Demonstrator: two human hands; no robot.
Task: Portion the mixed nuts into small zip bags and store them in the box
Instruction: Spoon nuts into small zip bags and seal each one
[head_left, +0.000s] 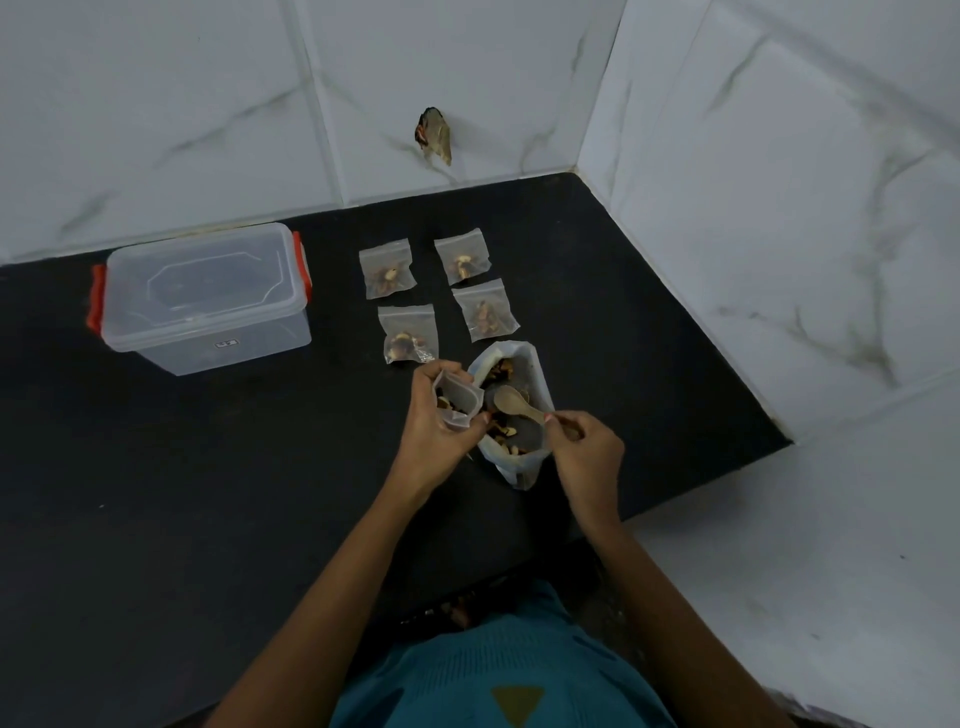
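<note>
Worktop (208, 467): dark slab carrying everything; work low over it so that stray nuts are caught.
Box (202, 296): upper left of frame, well apart from the hands; clear plastic, lid on, orange clips at both ends; judged to need opening before storage.
Nut sack (519, 470): centre of frame; white walls, mouth open, mixed brown nuts inside; take small loads from here.
Left grip (441, 431): curled round the zip bag; should hold its mouth wide, close against the sack.
Right grip (587, 447): pinching the spoon's handle; tip slowly.
Filled bags (409, 334): four, two by two above the sack; clear, a small heap in each; seals cannot be judged.
Zip bag (457, 402): just left of the sack; clear, part filled.
Spoon (511, 402): pale; bowl over the sack, looks bare.
</note>
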